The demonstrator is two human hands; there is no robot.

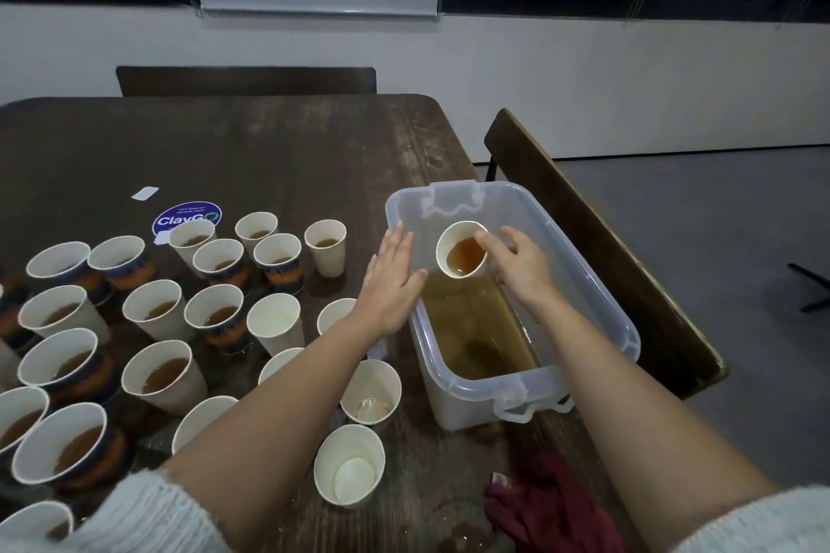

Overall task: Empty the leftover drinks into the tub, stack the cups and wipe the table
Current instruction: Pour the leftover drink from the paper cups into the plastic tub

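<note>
My right hand (523, 267) holds a white paper cup (462, 249) tilted over the clear plastic tub (597, 283), brown drink still inside the cup. The tub's bottom holds brown liquid. My left hand (390, 283) lies flat with fingers apart against the tub's left rim, holding nothing. Several paper cups with brown drink (164, 373) crowd the left half of the dark wooden table (269, 148). Empty cups (350, 465) stand near the front, beside my left forearm. A dark red cloth (552, 503) lies crumpled at the front right.
A round blue sticker (186, 218) and a small white label (144, 193) are stuck on the table behind the cups. Wooden chairs stand at the far side (247, 80) and right side (606, 247). A wet ring marks the table by the cloth.
</note>
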